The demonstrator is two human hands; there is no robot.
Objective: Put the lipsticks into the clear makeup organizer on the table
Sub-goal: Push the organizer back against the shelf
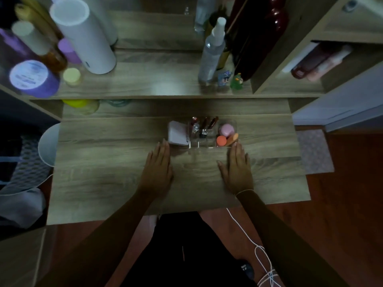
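Note:
The clear makeup organizer (193,144) stands on the wooden table (103,172), just beyond my fingertips. Three dark red lipsticks (205,126) stand upright in its middle slots. Its right compartment holds a pink sponge (226,129) and orange sponges (221,140). A pale pink compact (177,133) leans at its left side. My left hand (158,166) lies flat on the table, palm down, fingers together, holding nothing. My right hand (237,166) lies flat too, its fingertips close to the organizer's front right corner.
A raised shelf (145,85) behind the table carries a white cylinder (83,36), purple jars (33,78), a clear spray bottle (212,50) and small figurines (236,80). A white cord (248,235) trails off the table's front edge. A white round stool (48,145) sits at left.

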